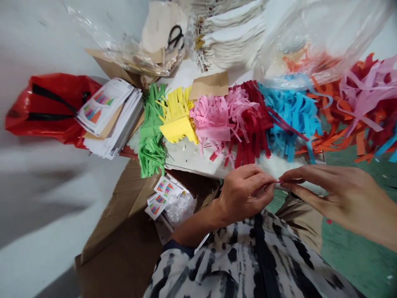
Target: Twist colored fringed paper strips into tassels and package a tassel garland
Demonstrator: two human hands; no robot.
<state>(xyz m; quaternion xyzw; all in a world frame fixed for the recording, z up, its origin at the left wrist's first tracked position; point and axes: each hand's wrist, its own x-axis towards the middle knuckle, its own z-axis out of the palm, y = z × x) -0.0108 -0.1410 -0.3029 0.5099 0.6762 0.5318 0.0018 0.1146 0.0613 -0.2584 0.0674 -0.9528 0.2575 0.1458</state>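
Close in front of my body, my left hand [245,188] is closed, thumb and forefinger pinched together. My right hand [344,198] meets it fingertip to fingertip, also in a pinch. Between them shows only a sliver of a thin pinkish-red strip [278,181]; the rest is hidden by the fingers. Just beyond the hands, fringed paper tassels lie in a row on the table: green [151,132], yellow [178,124], pink [214,120], dark red [252,140] and blue [288,120]. The dark red and blue ones are nearest to my hands.
Orange fringe [330,132] and loose pink strips [362,93] spill at the right under a plastic bag [325,37]. Behind are white stacks [235,41] and black-handled scissors [175,36]. Printed cards [108,105] and a red bag [52,103] lie left, above a cardboard box [124,215].
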